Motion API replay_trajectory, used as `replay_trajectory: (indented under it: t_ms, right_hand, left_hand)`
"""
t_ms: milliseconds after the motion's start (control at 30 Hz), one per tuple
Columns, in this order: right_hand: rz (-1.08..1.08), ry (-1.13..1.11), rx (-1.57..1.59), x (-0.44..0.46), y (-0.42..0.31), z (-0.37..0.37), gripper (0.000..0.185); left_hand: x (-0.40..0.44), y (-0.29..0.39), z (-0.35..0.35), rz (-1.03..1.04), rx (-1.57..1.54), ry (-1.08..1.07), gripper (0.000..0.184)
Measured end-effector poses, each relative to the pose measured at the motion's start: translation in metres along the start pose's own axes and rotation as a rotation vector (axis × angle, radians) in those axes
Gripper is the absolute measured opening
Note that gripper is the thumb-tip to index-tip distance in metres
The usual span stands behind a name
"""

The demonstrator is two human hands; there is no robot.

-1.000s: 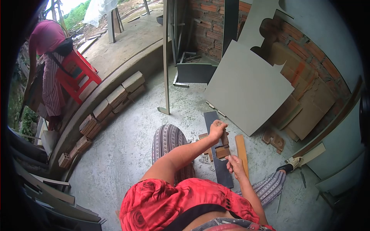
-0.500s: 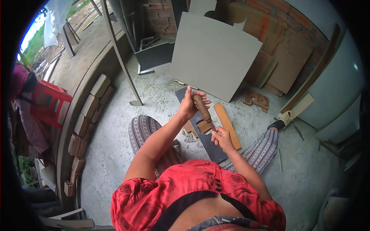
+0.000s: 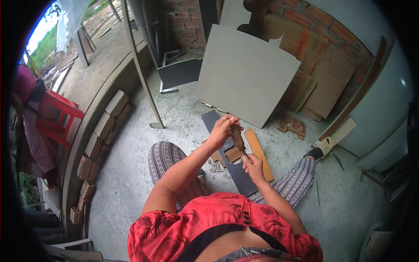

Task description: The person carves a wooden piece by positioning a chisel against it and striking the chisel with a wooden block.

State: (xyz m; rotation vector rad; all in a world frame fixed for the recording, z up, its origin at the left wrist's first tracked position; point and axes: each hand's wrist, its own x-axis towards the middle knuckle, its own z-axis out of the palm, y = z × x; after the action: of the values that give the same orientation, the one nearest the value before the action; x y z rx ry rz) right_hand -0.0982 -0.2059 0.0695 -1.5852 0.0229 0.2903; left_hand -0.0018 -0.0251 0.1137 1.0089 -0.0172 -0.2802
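Note:
A chisel (image 3: 238,140) with a turned wooden handle slants between my hands, its handle toward the upper left. My left hand (image 3: 221,132) has its fingers curled at the top end of the handle. Lower down, my right hand (image 3: 253,167) pinches the metal shaft; the tip is hidden by the fingers. Beneath them a brown wooden block (image 3: 233,154) lies on a dark board (image 3: 239,177). An orange-brown wooden strip (image 3: 258,153) rests just right of the board.
A large grey panel (image 3: 248,74) leans at the back, with cardboard (image 3: 329,83) beside it. Cut wooden pieces (image 3: 291,125) lie to its right. Bricks (image 3: 104,124) line the left ledge. Another person's striped trouser leg (image 3: 37,139) shows by a red plastic stool (image 3: 61,118).
My left hand has gone from fingers spread beside the handle to fingers curled at its top. The chisel stands a little steeper. The whole view has shifted slightly downward.

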Motion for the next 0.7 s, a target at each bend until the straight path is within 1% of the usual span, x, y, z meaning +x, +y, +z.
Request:
replay_trajectory:
  t_ms: [67, 100, 133, 200, 300, 333, 367, 400, 433, 467, 500, 533, 567, 600, 633, 667, 700]
  right_hand:
    - [0.058, 0.053, 0.007, 0.0, 0.002, 0.0, 0.023]
    - [0.051, 0.022, 0.005, 0.001, 0.004, 0.001, 0.023]
    - [0.052, 0.026, 0.005, 0.0, 0.005, 0.002, 0.024]
    - [0.047, 0.016, 0.003, 0.002, 0.008, 0.004, 0.026]
    - [0.062, 0.0, -0.002, 0.002, 0.006, 0.006, 0.026]
    - [0.113, -0.036, 0.025, 0.002, 0.0, 0.007, 0.026]
    - [0.167, -0.071, 0.053, 0.0, -0.005, 0.008, 0.025]
    - [0.161, -0.077, 0.057, -0.001, -0.009, 0.009, 0.025]
    - [0.2, -0.094, 0.081, -0.002, -0.013, 0.009, 0.025]
    - [0.237, -0.111, 0.106, -0.002, -0.016, 0.009, 0.025]
    - [0.23, -0.114, 0.108, 0.0, -0.016, 0.007, 0.025]
    - [0.279, -0.152, 0.187, -0.001, -0.015, 0.005, 0.025]
    - [0.327, -0.191, 0.264, 0.0, -0.015, 0.003, 0.026]
    - [0.323, -0.196, 0.264, 0.002, -0.016, 0.002, 0.026]
    - [0.353, -0.241, 0.345, 0.002, -0.017, 0.001, 0.027]
    - [0.385, -0.283, 0.427, 0.001, -0.016, 0.0, 0.027]
    - [0.385, -0.285, 0.427, 0.001, -0.016, -0.001, 0.027]
  left_hand:
    - [-0.001, 0.002, 0.001, 0.083, 0.351, 0.135, 0.029]
    - [-0.003, 0.001, 0.004, 0.194, 0.457, 0.204, 0.032]
    - [-0.002, -0.001, 0.001, 0.232, 0.498, 0.228, 0.035]
    - [-0.001, -0.004, -0.006, 0.195, 0.554, 0.264, 0.034]
    - [0.003, -0.013, -0.017, 0.196, 0.562, 0.322, 0.034]
    - [0.003, -0.012, -0.018, 0.2, 0.565, 0.328, 0.034]
    - [0.001, -0.012, -0.019, 0.164, 0.495, 0.318, 0.034]
    - [0.002, -0.01, -0.021, 0.134, 0.425, 0.306, 0.035]
    - [0.0, -0.007, -0.022, 0.139, 0.43, 0.309, 0.035]
    - [-0.002, -0.005, -0.022, 0.101, 0.375, 0.279, 0.036]
    - [-0.002, -0.002, -0.021, 0.064, 0.321, 0.247, 0.036]
    - [-0.006, 0.004, -0.017, 0.066, 0.325, 0.248, 0.036]
    - [-0.01, 0.011, -0.013, 0.037, 0.244, 0.186, 0.035]
    - [-0.013, 0.018, -0.009, 0.01, 0.164, 0.124, 0.034]
    - [-0.015, 0.023, -0.006, 0.013, 0.165, 0.127, 0.034]
    - [-0.017, 0.025, -0.004, 0.031, 0.161, 0.074, 0.032]
    - [-0.018, 0.027, -0.003, 0.048, 0.158, 0.022, 0.03]
